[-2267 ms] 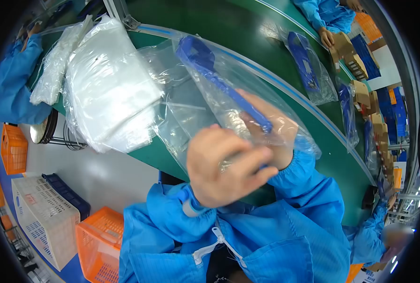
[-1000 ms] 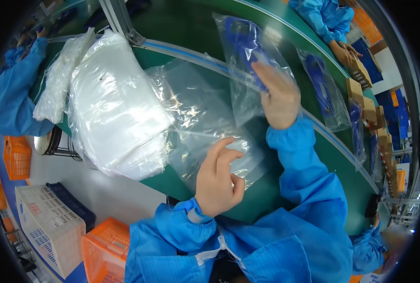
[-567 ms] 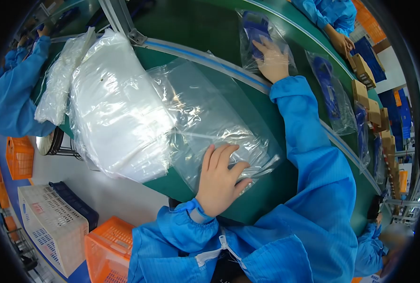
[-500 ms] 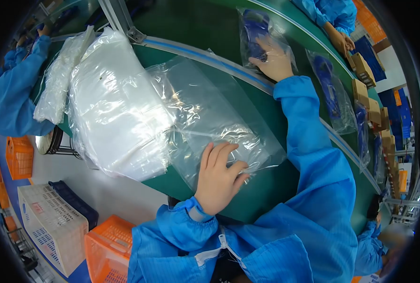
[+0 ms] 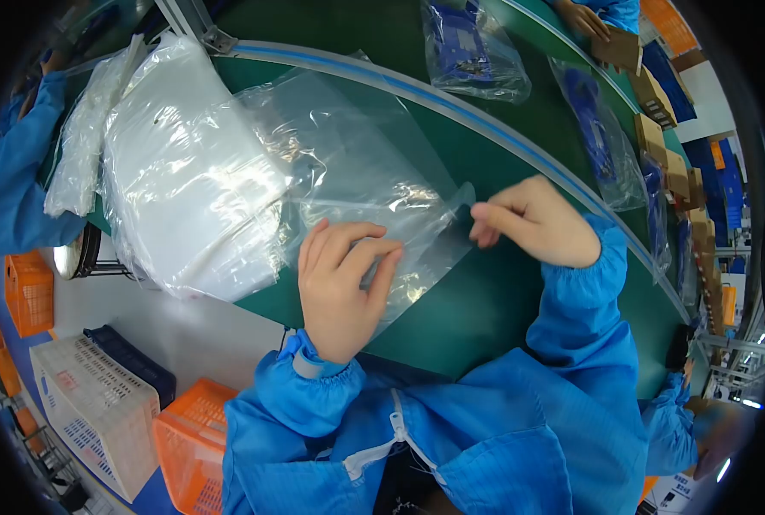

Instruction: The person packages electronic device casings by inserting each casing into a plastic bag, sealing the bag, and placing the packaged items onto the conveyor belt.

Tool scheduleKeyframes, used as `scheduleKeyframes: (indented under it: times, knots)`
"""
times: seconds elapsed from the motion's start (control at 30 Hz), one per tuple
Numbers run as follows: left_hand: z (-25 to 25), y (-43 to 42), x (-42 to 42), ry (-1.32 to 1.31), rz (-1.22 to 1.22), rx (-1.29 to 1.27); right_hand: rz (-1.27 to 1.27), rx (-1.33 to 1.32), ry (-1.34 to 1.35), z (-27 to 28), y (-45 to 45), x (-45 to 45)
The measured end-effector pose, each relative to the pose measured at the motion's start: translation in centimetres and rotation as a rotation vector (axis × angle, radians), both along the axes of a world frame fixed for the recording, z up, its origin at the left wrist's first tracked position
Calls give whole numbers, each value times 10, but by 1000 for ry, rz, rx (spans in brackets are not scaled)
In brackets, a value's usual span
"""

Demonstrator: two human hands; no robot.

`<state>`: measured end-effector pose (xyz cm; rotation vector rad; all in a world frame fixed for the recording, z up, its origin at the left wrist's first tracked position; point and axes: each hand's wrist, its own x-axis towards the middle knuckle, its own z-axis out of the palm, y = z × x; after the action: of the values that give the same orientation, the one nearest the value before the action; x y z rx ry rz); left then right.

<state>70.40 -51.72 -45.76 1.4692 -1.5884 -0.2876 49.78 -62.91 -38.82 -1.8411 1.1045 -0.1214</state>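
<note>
Clear plastic bags (image 5: 365, 163) lie flat on the green table in front of me. My left hand (image 5: 340, 279) rests over their near part, fingers loosely curved and the thumb apart, holding nothing. At the bags' right corner, my right hand (image 5: 544, 225) is closed in a pinch, and the film there is lifted and bent against the fingertips. Beyond the metal rail, a bagged blue item (image 5: 467, 47) lies on the green belt, apart from both hands; its exact kind is unclear through the film.
A thick stack of clear bags (image 5: 189, 172) lies left. More bagged blue items (image 5: 597, 129) line the belt at right. The rail (image 5: 485, 120) curves between table and belt. Crates (image 5: 194, 446) stand lower left. A co-worker's hand (image 5: 582, 19) touches a cardboard box (image 5: 619, 50); other people's sleeves show at the sides.
My right hand has let go of the bagged blue item on the belt and come back to the clear bags' corner, now pinched. My left hand has shifted slightly left. The view has shifted too.
</note>
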Motion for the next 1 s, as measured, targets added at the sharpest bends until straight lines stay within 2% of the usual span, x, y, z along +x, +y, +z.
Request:
scheduleKeyframes:
  times: [0.07, 0.17, 0.33, 0.43, 0.63, 0.73, 0.83, 0.97, 1.0]
  knots:
    - [0, 2, 1, -4, 10, -8, -67, 270, -154, -2, 15, 3]
    - [1, 5, 2, -13, 3, -19, -25, 112, -254, -21, 30, 15]
    - [3, 11, 3, -44, -41, -14, -184, 297, -486, -28, 41, 32]
    - [19, 13, -1, -26, 0, 13, -217, 241, -500, -34, 43, 37]
    - [4, 13, 7, 205, -177, 135, -150, 36, -450, -38, 46, 42]
    - [12, 9, 20, 235, -175, 142, -131, -47, -471, -44, 45, 40]
    - [8, 5, 31, 444, -50, 188, -146, 0, -379, -40, 41, 40]
    - [10, -3, 53, 993, -107, 159, -135, 40, -264, -43, 34, 36]
    - [11, -4, 59, 1035, -153, 210, -111, 72, -210, -40, 31, 36]
